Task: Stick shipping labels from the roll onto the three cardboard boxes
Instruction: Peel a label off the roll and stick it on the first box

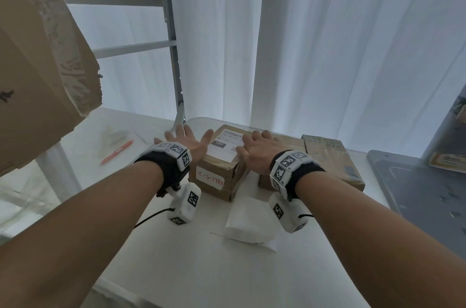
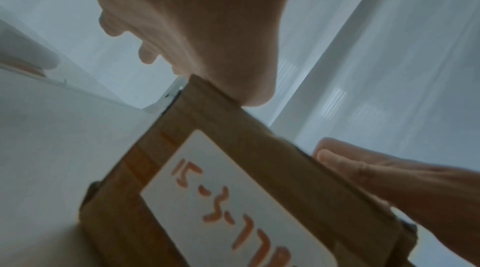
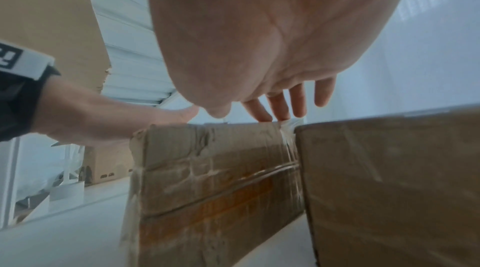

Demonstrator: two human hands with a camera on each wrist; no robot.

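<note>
A small cardboard box stands mid-table with a white printed shipping label on its top and a handwritten sticker on its near side. My left hand is open with spread fingers at the box's left top edge, the thumb at the label's far left corner. My right hand lies flat, fingers straight, on the label's right edge. A second box stands right beside the first, and a third box is further right. The label roll lies in front of the boxes.
An orange pen lies on the table to the left. A large cardboard box juts out from a metal shelf at upper left. A grey board lies at the right. White curtains hang behind the table.
</note>
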